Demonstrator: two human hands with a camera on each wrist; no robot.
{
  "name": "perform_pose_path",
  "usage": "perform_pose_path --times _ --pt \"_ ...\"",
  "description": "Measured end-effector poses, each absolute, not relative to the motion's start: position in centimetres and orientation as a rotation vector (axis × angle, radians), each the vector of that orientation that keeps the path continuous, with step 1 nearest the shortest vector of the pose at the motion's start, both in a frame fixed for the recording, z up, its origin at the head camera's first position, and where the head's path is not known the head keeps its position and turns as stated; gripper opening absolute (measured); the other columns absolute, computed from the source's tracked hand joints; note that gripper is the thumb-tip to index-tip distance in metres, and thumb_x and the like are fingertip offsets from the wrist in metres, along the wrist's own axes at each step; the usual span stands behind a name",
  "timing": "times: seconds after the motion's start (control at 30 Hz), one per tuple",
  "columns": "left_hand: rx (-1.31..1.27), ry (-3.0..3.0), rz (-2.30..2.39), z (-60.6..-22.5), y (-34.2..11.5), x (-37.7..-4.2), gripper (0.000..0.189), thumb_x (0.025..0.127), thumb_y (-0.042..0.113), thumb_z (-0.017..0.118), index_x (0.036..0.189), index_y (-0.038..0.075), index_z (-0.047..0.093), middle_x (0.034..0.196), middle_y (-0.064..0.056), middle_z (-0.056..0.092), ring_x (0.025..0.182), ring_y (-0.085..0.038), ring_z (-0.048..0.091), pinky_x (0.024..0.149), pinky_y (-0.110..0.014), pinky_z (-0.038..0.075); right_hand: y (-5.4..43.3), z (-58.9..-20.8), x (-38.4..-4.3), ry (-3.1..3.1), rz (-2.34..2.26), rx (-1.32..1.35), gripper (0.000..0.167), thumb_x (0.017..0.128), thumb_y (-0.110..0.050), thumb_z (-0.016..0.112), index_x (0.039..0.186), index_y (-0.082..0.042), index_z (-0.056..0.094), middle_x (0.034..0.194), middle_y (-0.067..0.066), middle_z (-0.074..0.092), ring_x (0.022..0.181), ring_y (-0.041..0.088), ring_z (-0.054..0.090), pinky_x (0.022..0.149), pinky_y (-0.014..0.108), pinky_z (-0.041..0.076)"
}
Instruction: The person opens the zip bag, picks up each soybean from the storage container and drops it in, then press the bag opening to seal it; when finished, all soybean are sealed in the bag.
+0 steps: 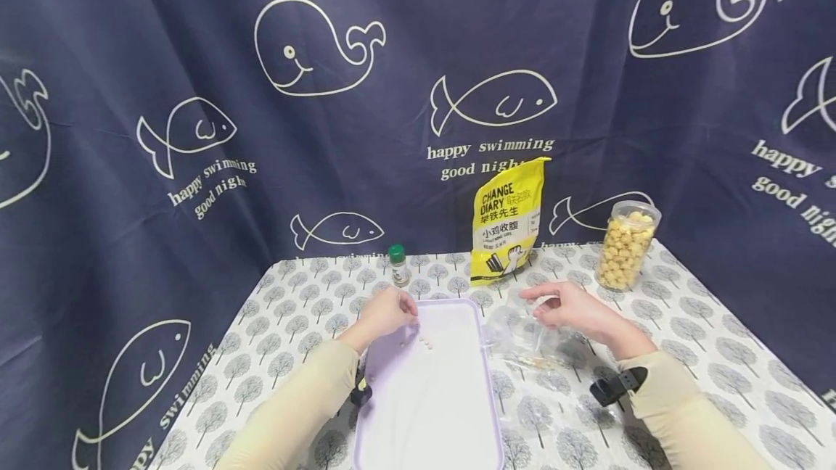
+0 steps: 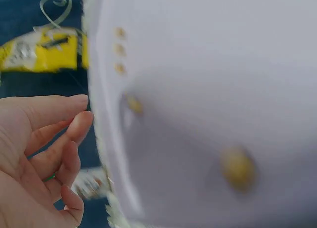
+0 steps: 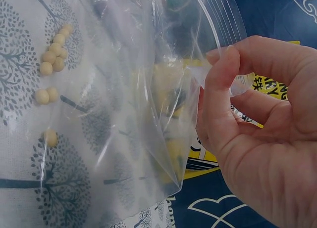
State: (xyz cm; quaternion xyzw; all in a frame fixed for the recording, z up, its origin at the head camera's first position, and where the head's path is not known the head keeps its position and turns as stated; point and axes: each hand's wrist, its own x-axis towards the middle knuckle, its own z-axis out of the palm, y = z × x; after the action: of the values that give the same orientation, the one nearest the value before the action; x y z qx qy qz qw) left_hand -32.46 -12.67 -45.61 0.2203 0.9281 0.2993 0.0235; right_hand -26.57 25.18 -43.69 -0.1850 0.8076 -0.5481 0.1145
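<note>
My left hand [image 1: 388, 312] is over the far left corner of a pale lilac tray [image 1: 434, 412]. Its thumb and forefinger tips nearly meet in the left wrist view; nothing shows between them, though a small bean could be hidden. Several yellowish beans lie on the tray, three in a row [image 2: 120, 49], another bean [image 2: 134, 105] lower down and a blurred one [image 2: 237, 169] close to the camera. To the right of the tray, my right hand [image 3: 262, 104] pinches the zip edge of a clear zip bag [image 3: 143, 99]. Loose beans [image 3: 57, 52] lie inside that bag.
Behind the tray stand a small green-capped bottle [image 1: 398, 267] and a yellow printed pouch [image 1: 509, 227]. A clear jar of round yellow pieces [image 1: 625, 249] is at the back right. A tree-patterned cloth [image 1: 281, 361] covers the table; a dark blue curtain [image 1: 392, 151] hangs behind.
</note>
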Motion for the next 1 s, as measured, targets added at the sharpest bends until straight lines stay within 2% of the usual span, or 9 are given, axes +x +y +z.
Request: perform_pose_path --times 0.17,0.3,0.5,0.7,0.77,0.87,1.0 --pt "0.752 2.795 1.111 -43.6 -8.7 -31.3 0.01 0.086 0.014 0.081 0.092 0.019 0.075 0.089 0.01 0.069 0.082 -0.008 0.062 0.077 -0.029 0.053 25.2 -43.5 -26.4 2.351 -1.609 -0.52 0.057 0.086 0.008 0.065 0.139 0.017 0.048 0.098 0.019 0.064 0.077 0.012 0.06 0.065 0.029 0.054" --pt "0.824 2.739 1.253 -42.1 -4.9 -30.2 0.01 0.086 0.018 0.082 0.093 0.021 0.077 0.088 0.014 0.07 0.083 -0.006 0.06 0.077 -0.026 0.051 25.2 -43.6 -26.4 2.336 -1.604 -0.52 0.056 0.087 0.008 0.064 0.14 0.016 0.047 0.091 0.015 0.062 0.076 0.012 0.058 0.066 0.029 0.054" --pt "1.04 2.722 1.266 -41.3 -0.2 -29.1 0.008 0.085 0.017 0.084 0.091 0.018 0.078 0.082 0.015 0.07 0.069 -0.002 0.056 0.064 -0.019 0.047 25.0 -43.5 -26.7 2.353 -1.592 -0.551 0.06 0.083 0.008 0.066 0.139 0.017 0.047 0.095 0.019 0.064 0.076 0.014 0.061 0.064 0.028 0.054" --pt "1.06 2.748 1.177 -42.7 1.6 -28.9 0.011 0.083 0.012 0.083 0.092 0.017 0.079 0.076 0.016 0.068 0.058 -0.001 0.051 0.053 -0.018 0.043 24.8 -43.7 -26.7 2.326 -1.621 -0.578 0.06 0.08 0.01 0.065 0.138 0.017 0.049 0.096 0.022 0.064 0.072 0.012 0.059 0.06 0.027 0.052" --pt "1.072 2.732 1.212 -43.2 1.6 -29.0 0.014 0.083 0.011 0.083 0.096 0.015 0.079 0.079 0.014 0.07 0.061 -0.001 0.052 0.056 -0.017 0.044 24.8 -43.8 -26.7 2.32 -1.623 -0.585 0.06 0.08 0.01 0.065 0.138 0.017 0.05 0.095 0.021 0.063 0.07 0.012 0.059 0.06 0.027 0.052" --pt "1.089 2.748 1.281 -43.3 1.1 -29.1 0.022 0.084 0.012 0.083 0.105 0.014 0.078 0.093 0.009 0.073 0.07 -0.003 0.055 0.063 -0.018 0.046 24.8 -43.8 -26.7 2.337 -1.614 -0.588 0.06 0.08 0.01 0.065 0.137 0.017 0.05 0.093 0.018 0.064 0.07 0.012 0.059 0.06 0.028 0.052" --pt "1.041 2.787 1.357 -42.7 -0.5 -29.6 0.029 0.087 0.015 0.081 0.115 0.012 0.073 0.108 0.001 0.072 0.082 -0.007 0.059 0.072 -0.02 0.049 24.9 -43.8 -26.7 2.371 -1.59 -0.574 0.06 0.079 0.009 0.065 0.137 0.018 0.05 0.097 0.022 0.064 0.075 0.014 0.061 0.062 0.029 0.054"
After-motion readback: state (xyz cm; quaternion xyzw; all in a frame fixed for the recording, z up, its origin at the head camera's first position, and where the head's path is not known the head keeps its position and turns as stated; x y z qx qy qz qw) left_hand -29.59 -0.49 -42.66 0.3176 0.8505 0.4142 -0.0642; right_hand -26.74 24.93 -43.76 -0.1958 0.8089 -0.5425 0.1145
